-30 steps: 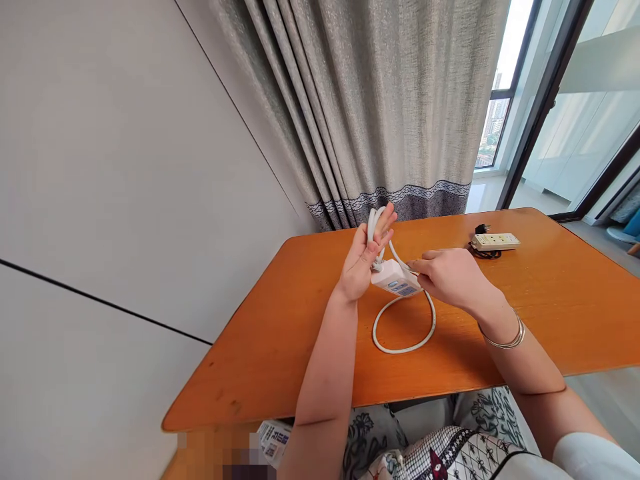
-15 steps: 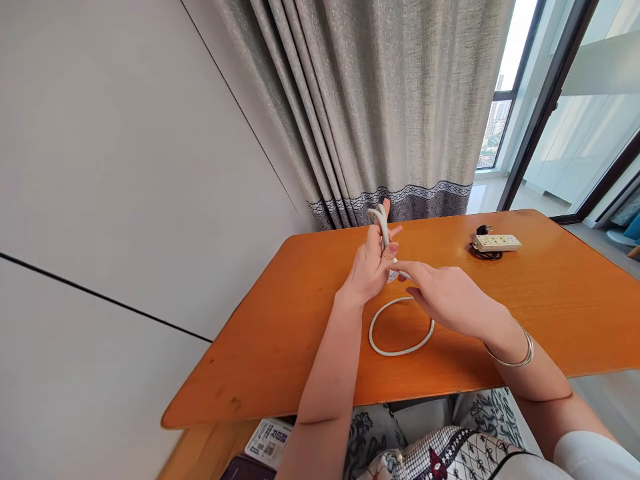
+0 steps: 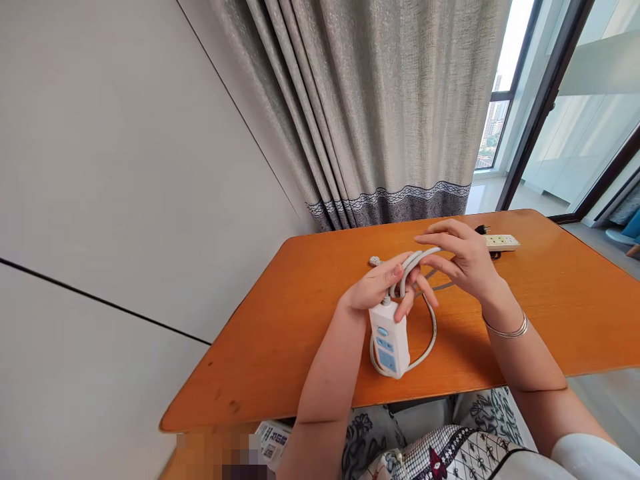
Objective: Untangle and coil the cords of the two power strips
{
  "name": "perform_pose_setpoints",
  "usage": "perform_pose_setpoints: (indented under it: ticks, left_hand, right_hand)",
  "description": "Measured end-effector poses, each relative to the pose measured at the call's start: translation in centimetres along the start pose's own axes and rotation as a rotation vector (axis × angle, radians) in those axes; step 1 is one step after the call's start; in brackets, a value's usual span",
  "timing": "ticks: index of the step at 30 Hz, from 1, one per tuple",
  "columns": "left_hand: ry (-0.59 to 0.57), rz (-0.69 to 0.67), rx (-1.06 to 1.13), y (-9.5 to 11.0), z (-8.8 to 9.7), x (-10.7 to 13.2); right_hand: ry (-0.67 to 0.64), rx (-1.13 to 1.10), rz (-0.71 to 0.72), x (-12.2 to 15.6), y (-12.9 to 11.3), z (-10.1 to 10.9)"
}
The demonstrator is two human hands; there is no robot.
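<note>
My left hand (image 3: 383,288) is closed around the top end of a white power strip (image 3: 389,340) and several turns of its white cord (image 3: 417,259). The strip hangs down from that hand toward me, just above the orange table (image 3: 280,333). My right hand (image 3: 463,257) pinches the cord between fingers and thumb just right of the left hand, at the top of a bend. A loop of the cord (image 3: 430,333) droops below both hands onto the table. The white plug (image 3: 375,261) pokes out behind my left hand.
A second, cream power strip (image 3: 503,241) with a black cord and plug lies at the table's far right, partly behind my right hand. A grey curtain (image 3: 380,100) hangs beyond the table and a wall runs along the left. Glass doors stand at the right.
The power strip has swung down to hang below my left hand. My right hand rose and moved away from me, carrying a bend of cord. The loop on the table has shrunk.
</note>
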State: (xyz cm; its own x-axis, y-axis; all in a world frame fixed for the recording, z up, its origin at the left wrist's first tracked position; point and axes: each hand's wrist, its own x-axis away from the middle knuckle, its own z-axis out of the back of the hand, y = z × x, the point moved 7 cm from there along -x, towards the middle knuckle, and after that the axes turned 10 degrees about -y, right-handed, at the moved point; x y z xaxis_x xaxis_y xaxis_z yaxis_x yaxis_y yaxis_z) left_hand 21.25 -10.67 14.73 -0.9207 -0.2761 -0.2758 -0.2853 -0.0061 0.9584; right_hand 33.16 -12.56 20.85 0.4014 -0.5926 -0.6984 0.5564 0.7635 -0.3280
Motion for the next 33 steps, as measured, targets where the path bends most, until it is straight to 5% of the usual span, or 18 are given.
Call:
perform_pose_setpoints:
  ticks: [6, 10, 16, 24, 29, 33]
  left_hand:
    - [0.034, -0.102, 0.187, 0.4, -0.2, -0.3]
    - [0.115, -0.074, 0.134, 0.0, 0.8, -0.5]
    - [0.202, -0.084, 0.104, -0.1, 2.0, -1.0]
    - [0.390, -0.147, 0.021, 1.1, 2.2, -0.3]
    - [0.449, -0.220, 0.011, 1.8, 2.7, 0.1]
    - [0.445, -0.167, 0.002, 1.5, 3.2, 0.3]
  right_hand:
    - [-0.170, -0.525, -0.124, -0.2, 1.8, -2.8]
    - [-0.212, -0.575, -0.221, 0.1, 2.0, -3.2]
    - [-0.078, -0.533, -0.273, 0.2, 2.4, -3.2]
    - [-0.171, -1.130, -0.339, 0.0, 2.9, -4.3]
    - [-0.319, -1.324, -0.367, 0.1, 3.0, -5.2]
    - [-0.305, -1.376, -0.366, -0.2, 2.9, -5.4]
